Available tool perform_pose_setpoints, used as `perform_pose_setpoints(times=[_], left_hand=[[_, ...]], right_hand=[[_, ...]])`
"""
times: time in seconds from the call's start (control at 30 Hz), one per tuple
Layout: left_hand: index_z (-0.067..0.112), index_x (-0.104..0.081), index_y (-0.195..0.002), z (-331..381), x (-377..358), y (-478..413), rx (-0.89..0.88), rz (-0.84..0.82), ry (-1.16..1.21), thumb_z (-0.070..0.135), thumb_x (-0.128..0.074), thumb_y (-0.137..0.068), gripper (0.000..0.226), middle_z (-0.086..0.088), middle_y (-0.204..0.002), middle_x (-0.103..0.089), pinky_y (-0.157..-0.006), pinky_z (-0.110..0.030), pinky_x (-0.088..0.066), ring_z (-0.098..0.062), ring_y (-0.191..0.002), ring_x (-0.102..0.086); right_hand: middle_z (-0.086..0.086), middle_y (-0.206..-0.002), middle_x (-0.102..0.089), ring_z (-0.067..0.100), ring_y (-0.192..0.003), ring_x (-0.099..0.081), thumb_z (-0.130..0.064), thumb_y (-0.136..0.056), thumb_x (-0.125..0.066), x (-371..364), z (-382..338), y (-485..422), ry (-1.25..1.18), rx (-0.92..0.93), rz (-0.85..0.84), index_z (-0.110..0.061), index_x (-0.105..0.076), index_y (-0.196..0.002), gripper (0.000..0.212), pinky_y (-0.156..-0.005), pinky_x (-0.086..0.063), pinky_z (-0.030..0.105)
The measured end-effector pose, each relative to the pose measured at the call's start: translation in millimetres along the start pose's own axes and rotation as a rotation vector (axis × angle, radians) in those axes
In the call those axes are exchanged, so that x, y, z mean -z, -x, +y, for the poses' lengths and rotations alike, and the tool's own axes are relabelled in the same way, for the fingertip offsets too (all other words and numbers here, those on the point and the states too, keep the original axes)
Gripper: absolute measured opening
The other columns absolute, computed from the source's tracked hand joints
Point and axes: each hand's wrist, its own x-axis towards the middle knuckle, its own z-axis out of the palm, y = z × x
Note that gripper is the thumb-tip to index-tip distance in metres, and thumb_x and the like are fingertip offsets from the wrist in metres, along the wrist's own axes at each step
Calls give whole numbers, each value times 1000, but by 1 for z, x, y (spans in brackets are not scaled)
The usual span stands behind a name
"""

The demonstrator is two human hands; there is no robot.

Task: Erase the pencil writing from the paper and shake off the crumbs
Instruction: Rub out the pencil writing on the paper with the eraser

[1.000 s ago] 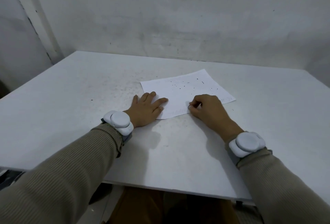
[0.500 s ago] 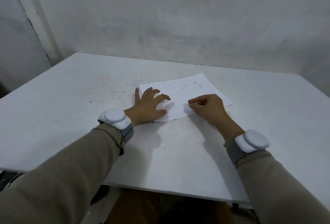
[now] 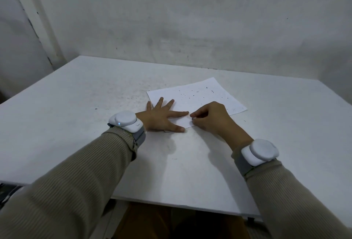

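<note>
Head view has our left hand flat with fingers spread, pressing the near-left corner of the paper onto the table. Just right of it, our right hand is curled. Its fingertips pinch something hidden at the sheet's near edge, which we judge to be the eraser. Rubbing looks like the step in hand. Dark crumbs lie scattered on the sheet beyond both hands. Next we lift and shake it. No container shows.
</note>
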Motion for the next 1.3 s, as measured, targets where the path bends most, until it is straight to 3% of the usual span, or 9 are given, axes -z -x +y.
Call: perform_pose_setpoints(times=[0.07,0.23,0.37,0.43,0.6,0.83,1.0,1.17,1.3], left_hand=[[71,-4,-139,-2,0,-1,4,-13,-11,89,-43,-72,80,8,-164,16,-113,-58,17,-26,-147,28],[73,3,-137,-2,0,-5,9,-53,-46,92,-33,-69,80,6,-163,20,-113,-59,14,-28,-146,29],[68,-2,-142,-1,1,-5,22,-69,-31,88,-37,-75,78,6,-163,21,-115,-58,12,-26,-147,28],[66,-4,-143,-1,1,-5,24,-78,-23,86,-39,-77,78,5,-163,21,-115,-58,12,-26,-147,28],[72,5,-138,-2,4,-5,-6,-98,-39,87,-35,-78,74,5,-162,23,-115,-60,12,-29,-147,28],[69,3,-141,-2,4,-3,16,-113,-15,88,-39,-76,79,8,-162,24,-117,-57,13,-24,-148,27],[71,7,-138,-2,5,-4,2,-115,-53,88,-35,-76,77,5,-162,24,-116,-59,12,-27,-148,25],[70,3,-140,-2,4,-5,15,-120,-27,89,-38,-76,79,7,-162,24,-117,-57,12,-24,-148,26],[71,7,-138,-1,4,-4,4,-118,-56,89,-35,-76,78,6,-162,24,-116,-59,12,-27,-148,25]], right_hand=[[-3,-79,-72,6,-71,-63,-12,-79,-72,0,0,-1,84,35,17,-20,-77,-85,12,-58,-43,6],[-1,-76,-72,11,-72,-64,-10,-75,-72,-4,-1,-2,96,33,55,-15,-76,-79,9,-65,-47,19],[1,-66,-68,11,-60,-57,-6,-71,-70,-23,-19,7,65,136,-27,-9,-73,-70,4,-58,-42,21],[2,-69,-70,14,-63,-60,-7,-72,-71,-26,-19,7,63,178,-54,-7,-73,-71,3,-58,-42,21],[0,-70,-70,15,-68,-63,-8,-74,-69,-10,2,-2,70,128,89,-10,-73,-73,5,-69,-50,30],[-3,-69,-70,8,-62,-60,-8,-75,-73,-20,-11,8,-10,185,-43,-9,-76,-76,3,-61,-44,16],[-5,-69,-68,3,-61,-56,-5,-74,-70,-10,4,-5,35,135,116,-11,-76,-75,9,-65,-44,18],[-9,-69,-69,-4,-56,-55,-5,-76,-71,-22,-11,10,-14,209,-52,-9,-77,-79,8,-58,-41,8],[-5,-76,-72,-1,-62,-56,-7,-77,-71,-6,7,-4,68,164,82,-11,-77,-80,8,-63,-42,12]])
